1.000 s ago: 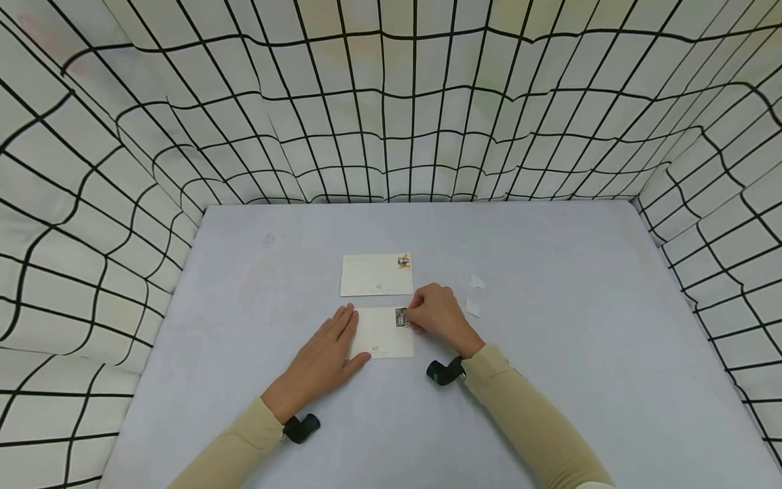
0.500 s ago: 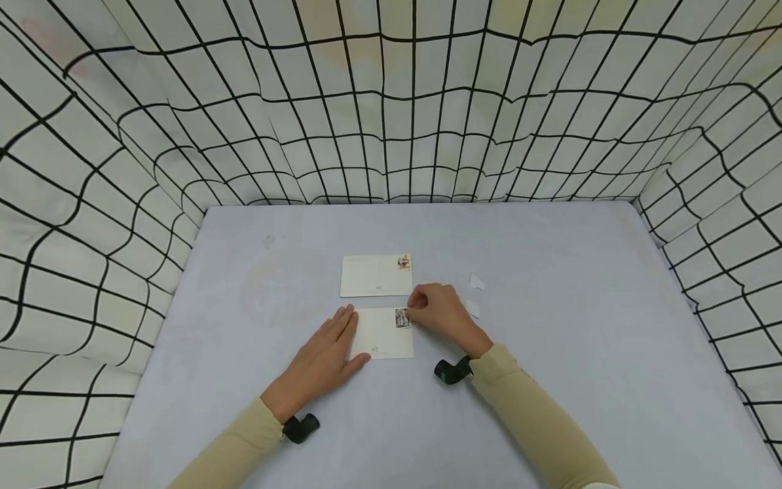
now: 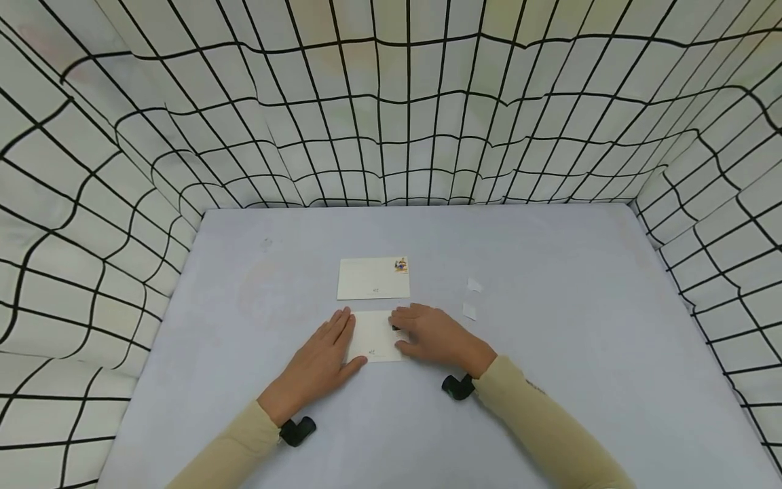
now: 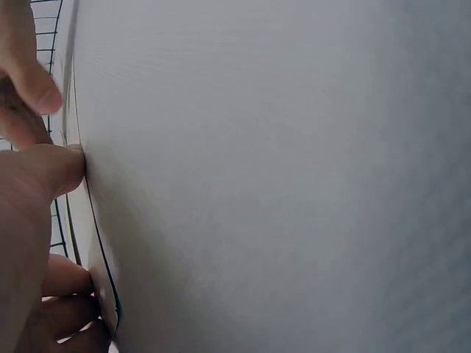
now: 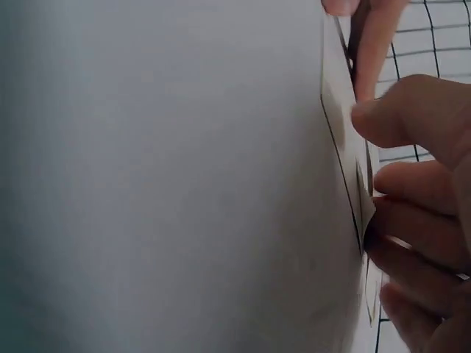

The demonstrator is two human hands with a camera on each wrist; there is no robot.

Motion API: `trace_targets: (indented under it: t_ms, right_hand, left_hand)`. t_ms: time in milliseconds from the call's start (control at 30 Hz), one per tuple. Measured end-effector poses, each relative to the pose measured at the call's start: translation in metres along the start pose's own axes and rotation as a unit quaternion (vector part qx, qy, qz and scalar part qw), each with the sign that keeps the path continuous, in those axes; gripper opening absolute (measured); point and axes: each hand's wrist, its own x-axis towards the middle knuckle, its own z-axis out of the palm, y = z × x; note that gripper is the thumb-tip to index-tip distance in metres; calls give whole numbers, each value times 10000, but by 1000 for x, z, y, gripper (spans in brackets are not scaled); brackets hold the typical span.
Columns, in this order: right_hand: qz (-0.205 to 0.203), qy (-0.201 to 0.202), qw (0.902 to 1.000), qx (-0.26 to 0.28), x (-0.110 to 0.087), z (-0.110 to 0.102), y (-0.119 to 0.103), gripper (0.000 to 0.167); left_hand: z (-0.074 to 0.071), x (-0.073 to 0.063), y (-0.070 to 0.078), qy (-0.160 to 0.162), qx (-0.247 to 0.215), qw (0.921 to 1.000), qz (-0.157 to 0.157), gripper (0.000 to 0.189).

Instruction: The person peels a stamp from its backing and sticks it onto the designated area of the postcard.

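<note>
A white envelope (image 3: 374, 339) lies flat on the table in the head view. My left hand (image 3: 314, 367) rests on its left edge, fingers straight and thumb at the near left corner. My right hand (image 3: 436, 336) lies over its right end, fingers stretched across a dark stamp (image 3: 396, 328) at the upper right corner. Most of that stamp is hidden under the fingers. In the right wrist view, a raised corner of the stamp (image 5: 366, 202) shows beside the fingertips. The right thumb touches or hovers just over the envelope; I cannot tell which.
Just beyond lies a second white envelope (image 3: 373, 278) bearing a colourful stamp (image 3: 400, 265). Two small white paper scraps, one farther (image 3: 474, 285) and one nearer (image 3: 469, 311), lie to the right. Black netting (image 3: 391, 122) over white walls encloses the table (image 3: 568, 305) at back and sides.
The right hand has gone from pinching the stamp's right edge to laying its fingers out over the stamp, moving slightly left. My left hand stays in place on the envelope.
</note>
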Motion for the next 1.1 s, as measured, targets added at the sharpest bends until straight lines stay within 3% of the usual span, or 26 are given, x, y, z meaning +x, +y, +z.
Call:
trace_targets:
  t_ms: [200,467,967,1100]
  right_hand:
    - [-210,-518,9944,-892,-13,3,-6,82]
    - [-153,-761,9930,-886,-22,8,-6,103]
    - [-67,-740,9950,-670,-19,2,5,88]
    - [-97,-570,9962,-653,-20,3,8,86]
  left_hand:
    - [1,0,-1,-103,132,9998,-118,79]
    - [0,2,-3,-145,114,9997,-140,79]
    - [7,13,-5,-212,249,9995,-38,79]
    - [5,15,-5,-223,279,9994,-17,79]
